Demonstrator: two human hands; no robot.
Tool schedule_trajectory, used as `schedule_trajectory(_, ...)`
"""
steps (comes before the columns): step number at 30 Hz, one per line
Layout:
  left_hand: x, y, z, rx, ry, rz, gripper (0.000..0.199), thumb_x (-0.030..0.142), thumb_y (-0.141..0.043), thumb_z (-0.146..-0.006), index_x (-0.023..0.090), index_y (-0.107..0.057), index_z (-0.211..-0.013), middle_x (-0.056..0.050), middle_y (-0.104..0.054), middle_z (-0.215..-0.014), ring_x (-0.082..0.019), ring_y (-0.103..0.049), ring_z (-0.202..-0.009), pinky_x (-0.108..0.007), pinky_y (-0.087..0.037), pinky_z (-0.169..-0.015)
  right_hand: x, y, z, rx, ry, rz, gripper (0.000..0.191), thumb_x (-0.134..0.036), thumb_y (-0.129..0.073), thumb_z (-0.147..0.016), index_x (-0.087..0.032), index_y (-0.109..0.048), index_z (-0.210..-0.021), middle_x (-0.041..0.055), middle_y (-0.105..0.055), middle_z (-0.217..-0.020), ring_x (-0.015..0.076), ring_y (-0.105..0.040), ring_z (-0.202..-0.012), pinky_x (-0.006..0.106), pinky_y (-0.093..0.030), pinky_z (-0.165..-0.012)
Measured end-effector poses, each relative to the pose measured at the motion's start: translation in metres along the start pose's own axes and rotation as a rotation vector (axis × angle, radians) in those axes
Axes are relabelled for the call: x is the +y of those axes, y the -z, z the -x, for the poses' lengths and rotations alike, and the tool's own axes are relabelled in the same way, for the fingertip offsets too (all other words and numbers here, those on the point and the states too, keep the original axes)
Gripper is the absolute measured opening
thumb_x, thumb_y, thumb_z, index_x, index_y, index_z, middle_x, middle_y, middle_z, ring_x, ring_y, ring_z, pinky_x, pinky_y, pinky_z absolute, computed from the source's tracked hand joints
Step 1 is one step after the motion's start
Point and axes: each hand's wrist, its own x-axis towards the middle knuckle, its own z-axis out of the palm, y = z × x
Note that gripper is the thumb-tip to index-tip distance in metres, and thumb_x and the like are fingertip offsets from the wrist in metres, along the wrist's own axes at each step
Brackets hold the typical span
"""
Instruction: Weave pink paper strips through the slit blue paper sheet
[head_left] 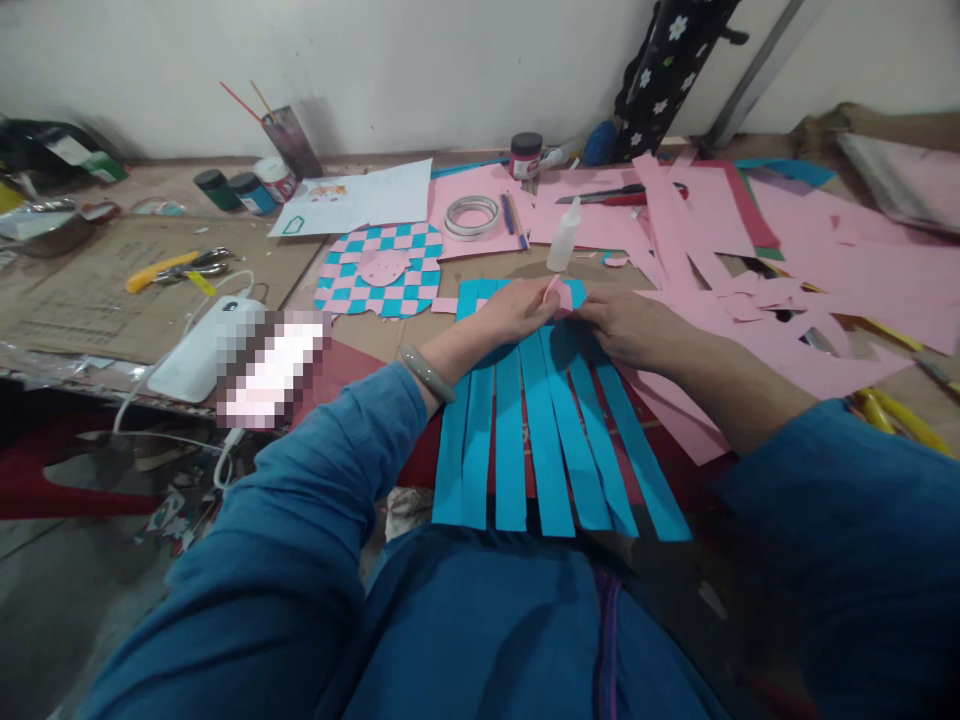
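Blue paper cut into long strips hangs over the table's front edge toward my lap, joined at its top. My left hand, with a bangle on the wrist, lies over the top of the strips, its fingers closed on a pink paper strip. On the right, my right hand pinches the upper right part of the blue paper beside the pink piece; its fingertips are partly hidden. Just behind the hands stands a white glue bottle. A woven pink and blue checkered paper piece lies to the left.
Pink paper sheets and scraps cover the right side. A tape roll, pencils and a red cutter lie at the back. Farther left are yellow-handled pliers, a white power bank and paint jars.
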Motion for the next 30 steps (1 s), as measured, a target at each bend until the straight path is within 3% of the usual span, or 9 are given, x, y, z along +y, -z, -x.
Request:
schedule_trajectory(5, 0.008, 0.004, 0.001, -0.028, 0.086, -0.001, 0.033, 0.028, -0.032, -0.099, 0.018, -0.064, -0.095, -0.011, -0.069, -0.103, -0.025, -0.062, -0.105, -0.043, -0.047, -0.093, 0.003, 0.009, 0.009, -0.012, -0.166, -0.128, 0.035, -0.025, -0.039, -0.091, -0.019, -0.068, -0.110, 0.0100, -0.073, -0.100, 0.0264, -0.067, -0.090, 0.039, -0.051, -0.077)
schedule_trajectory(9, 0.017, 0.010, 0.006, -0.026, 0.108, 0.072, 0.042, 0.042, -0.033, -0.099, 0.016, -0.066, -0.098, -0.011, -0.070, -0.108, -0.024, -0.062, -0.105, -0.038, -0.046, -0.095, -0.006, 0.010, 0.026, 0.052, -0.047, -0.137, 0.036, -0.022, -0.038, -0.091, -0.020, -0.068, -0.112, 0.0128, -0.070, -0.111, 0.0285, -0.063, -0.107, 0.043, -0.050, -0.090)
schedule_trajectory(15, 0.015, 0.009, 0.005, -0.011, 0.095, 0.115, 0.048, 0.054, -0.035, -0.097, 0.018, -0.066, -0.090, -0.006, -0.070, -0.091, -0.020, -0.062, -0.089, -0.034, -0.046, -0.087, -0.029, 0.003, 0.042, 0.075, 0.080, -0.070, 0.040, -0.023, -0.034, -0.095, -0.014, -0.068, -0.114, 0.0200, -0.061, -0.119, 0.0321, -0.060, -0.113, 0.049, -0.049, -0.095)
schedule_trajectory(23, 0.012, 0.013, 0.012, 0.055, 0.046, 0.125, 0.038, 0.040, -0.035, -0.100, 0.016, -0.065, -0.094, -0.007, -0.069, -0.096, -0.017, -0.062, -0.089, -0.030, -0.046, -0.083, -0.033, -0.005, 0.044, 0.053, 0.091, -0.011, 0.041, -0.020, -0.032, -0.096, -0.012, -0.065, -0.119, 0.0187, -0.066, -0.122, 0.0365, -0.050, -0.130, 0.053, -0.047, -0.099)
schedule_trajectory(28, 0.009, 0.014, 0.016, 0.029, -0.031, -0.061, 0.026, 0.020, -0.043, -0.092, 0.018, -0.069, -0.096, -0.004, -0.073, -0.102, -0.018, -0.062, -0.103, -0.032, -0.045, -0.096, -0.034, -0.006, 0.045, 0.069, 0.089, 0.013, 0.039, -0.020, -0.034, -0.096, -0.017, -0.064, -0.120, 0.0128, -0.067, -0.124, 0.0338, -0.050, -0.131, 0.050, -0.047, -0.100)
schedule_trajectory(30, 0.009, 0.012, 0.018, 0.006, -0.059, -0.135, 0.026, 0.021, -0.046, -0.090, 0.018, -0.070, -0.100, -0.004, -0.073, -0.103, -0.019, -0.062, -0.104, -0.033, -0.044, -0.098, -0.035, -0.004, 0.045, 0.064, 0.087, 0.011, 0.039, -0.020, -0.033, -0.096, -0.018, -0.064, -0.121, 0.0123, -0.067, -0.124, 0.0341, -0.050, -0.131, 0.051, -0.047, -0.099)
